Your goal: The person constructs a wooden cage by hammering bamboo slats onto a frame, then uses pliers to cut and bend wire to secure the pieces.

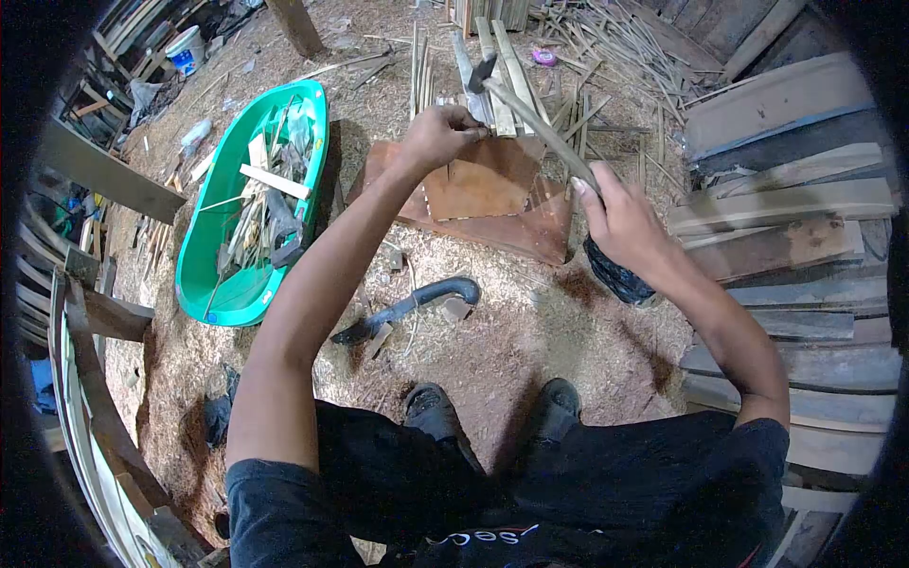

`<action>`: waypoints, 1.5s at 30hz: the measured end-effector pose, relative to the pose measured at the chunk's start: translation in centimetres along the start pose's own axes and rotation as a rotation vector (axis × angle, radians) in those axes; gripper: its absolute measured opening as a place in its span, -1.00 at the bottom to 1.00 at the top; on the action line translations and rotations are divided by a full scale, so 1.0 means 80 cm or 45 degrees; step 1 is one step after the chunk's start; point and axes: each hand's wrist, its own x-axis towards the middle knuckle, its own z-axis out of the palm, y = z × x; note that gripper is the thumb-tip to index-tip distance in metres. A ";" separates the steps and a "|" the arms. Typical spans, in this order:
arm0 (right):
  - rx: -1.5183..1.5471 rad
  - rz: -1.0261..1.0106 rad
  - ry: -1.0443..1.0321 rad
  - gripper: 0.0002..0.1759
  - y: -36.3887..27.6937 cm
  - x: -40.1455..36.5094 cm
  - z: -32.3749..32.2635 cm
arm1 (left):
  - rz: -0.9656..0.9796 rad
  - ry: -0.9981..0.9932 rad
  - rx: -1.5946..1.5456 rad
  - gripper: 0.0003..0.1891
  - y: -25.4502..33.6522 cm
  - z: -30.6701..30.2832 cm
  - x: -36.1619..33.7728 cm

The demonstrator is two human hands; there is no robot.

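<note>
My right hand point(617, 216) grips the wooden handle of a hammer point(530, 114), whose dark metal head is raised near the far end of a brown board point(483, 185). My left hand point(437, 134) pinches something small, too small to make out, at the top edge of that board. The board lies on a larger reddish sheet point(530, 232) on the sawdust-covered ground. Both my arms reach forward over my knees and dark shoes point(431, 402).
A green plastic tub point(218, 293) full of wood scraps sits at the left. A dark curved tool point(412, 305) lies on the sawdust in front of my feet. Bamboo strips point(587, 57) are scattered beyond the board. Stacked planks point(795, 218) fill the right side.
</note>
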 end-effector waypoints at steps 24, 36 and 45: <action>0.029 -0.066 0.047 -0.83 0.011 0.000 0.006 | -0.050 -0.024 -0.204 -0.61 -0.014 0.009 0.004; -0.035 -0.001 -0.071 -0.80 0.003 0.001 0.001 | 0.042 -0.003 0.036 -0.61 0.009 -0.004 -0.008; -0.115 0.166 -0.270 -0.79 0.001 0.007 -0.003 | -0.158 -0.218 0.185 -0.57 0.017 -0.013 0.001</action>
